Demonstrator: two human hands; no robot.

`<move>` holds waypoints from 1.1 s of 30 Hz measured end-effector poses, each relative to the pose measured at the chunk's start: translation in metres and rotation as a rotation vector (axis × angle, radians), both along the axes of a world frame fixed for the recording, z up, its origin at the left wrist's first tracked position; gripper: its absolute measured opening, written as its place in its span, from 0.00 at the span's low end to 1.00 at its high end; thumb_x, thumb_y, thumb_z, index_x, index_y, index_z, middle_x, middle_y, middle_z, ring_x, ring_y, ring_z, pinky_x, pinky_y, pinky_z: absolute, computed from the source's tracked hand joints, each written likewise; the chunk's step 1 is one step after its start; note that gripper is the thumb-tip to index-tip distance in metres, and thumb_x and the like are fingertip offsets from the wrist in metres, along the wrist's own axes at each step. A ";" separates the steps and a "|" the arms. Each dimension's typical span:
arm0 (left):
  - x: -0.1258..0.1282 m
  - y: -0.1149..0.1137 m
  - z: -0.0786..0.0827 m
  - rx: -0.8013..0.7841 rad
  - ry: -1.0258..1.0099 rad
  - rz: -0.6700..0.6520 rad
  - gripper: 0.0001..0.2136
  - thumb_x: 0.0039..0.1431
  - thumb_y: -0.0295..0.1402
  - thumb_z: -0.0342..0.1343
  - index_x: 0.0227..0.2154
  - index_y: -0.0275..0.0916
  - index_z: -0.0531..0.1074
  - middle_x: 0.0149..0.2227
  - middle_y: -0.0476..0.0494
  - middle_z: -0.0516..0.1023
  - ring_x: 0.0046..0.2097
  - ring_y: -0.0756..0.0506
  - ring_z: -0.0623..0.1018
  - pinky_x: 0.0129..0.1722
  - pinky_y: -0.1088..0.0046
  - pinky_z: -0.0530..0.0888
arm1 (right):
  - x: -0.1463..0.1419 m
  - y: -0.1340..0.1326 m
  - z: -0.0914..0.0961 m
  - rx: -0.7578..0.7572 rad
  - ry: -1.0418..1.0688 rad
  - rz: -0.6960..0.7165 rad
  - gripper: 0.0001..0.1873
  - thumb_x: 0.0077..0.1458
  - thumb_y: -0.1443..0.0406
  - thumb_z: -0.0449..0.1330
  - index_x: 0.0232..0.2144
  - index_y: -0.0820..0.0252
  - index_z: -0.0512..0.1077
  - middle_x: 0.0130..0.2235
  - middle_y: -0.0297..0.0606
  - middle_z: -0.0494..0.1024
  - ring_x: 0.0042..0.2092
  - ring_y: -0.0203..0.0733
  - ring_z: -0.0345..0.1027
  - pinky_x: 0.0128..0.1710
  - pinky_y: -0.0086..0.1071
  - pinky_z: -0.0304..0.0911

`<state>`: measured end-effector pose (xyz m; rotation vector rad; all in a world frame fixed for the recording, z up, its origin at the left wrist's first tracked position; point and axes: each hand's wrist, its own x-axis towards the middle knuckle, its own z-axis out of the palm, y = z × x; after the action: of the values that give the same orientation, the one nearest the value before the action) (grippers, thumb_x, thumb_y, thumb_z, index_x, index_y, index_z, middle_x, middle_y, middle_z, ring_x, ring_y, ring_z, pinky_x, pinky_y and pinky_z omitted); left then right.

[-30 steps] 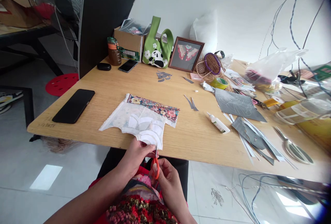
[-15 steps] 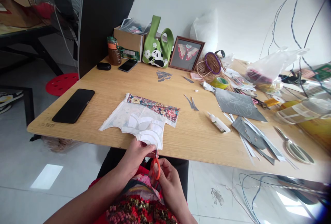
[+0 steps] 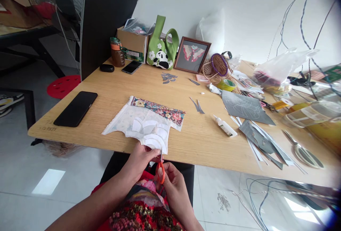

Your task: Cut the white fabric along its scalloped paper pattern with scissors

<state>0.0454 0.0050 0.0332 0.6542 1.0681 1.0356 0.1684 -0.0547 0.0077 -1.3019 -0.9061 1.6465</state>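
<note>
Scissors [image 3: 160, 168] w/ orange handles sit in the right hand [image 3: 173, 184], grip clamped on them, blades pointing up at the near edge of the white paper [image 3: 154, 140]. Left hand [image 3: 138, 161] pinches that same edge, grip closed on the paper right beside the blades. Paper hangs over the front of the bench [image 3: 202, 142], w/ a floral fabric strip [image 3: 160, 110] just behind it, black phone [image 3: 76, 109] off to the left, glue bottle [image 3: 224, 126] to the right.
</note>
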 end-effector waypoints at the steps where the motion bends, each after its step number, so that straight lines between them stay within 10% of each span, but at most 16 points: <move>1: 0.000 0.000 0.000 0.006 -0.005 -0.001 0.15 0.44 0.29 0.62 0.38 0.36 0.70 0.31 0.48 0.75 0.30 0.48 0.74 0.32 0.71 0.76 | 0.000 0.000 -0.001 0.002 0.000 0.001 0.26 0.50 0.45 0.64 0.27 0.62 0.65 0.24 0.32 0.69 0.24 0.29 0.55 0.26 0.27 0.54; 33: 0.000 -0.001 0.001 -0.010 0.017 0.003 0.14 0.45 0.29 0.62 0.38 0.36 0.71 0.31 0.48 0.76 0.32 0.48 0.74 0.32 0.70 0.76 | 0.002 0.001 0.000 -0.026 0.024 0.001 0.26 0.50 0.46 0.65 0.27 0.62 0.65 0.23 0.30 0.68 0.23 0.29 0.54 0.25 0.26 0.52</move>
<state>0.0452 0.0044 0.0343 0.6547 1.0886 1.0280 0.1708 -0.0533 0.0075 -1.2968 -0.8748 1.6761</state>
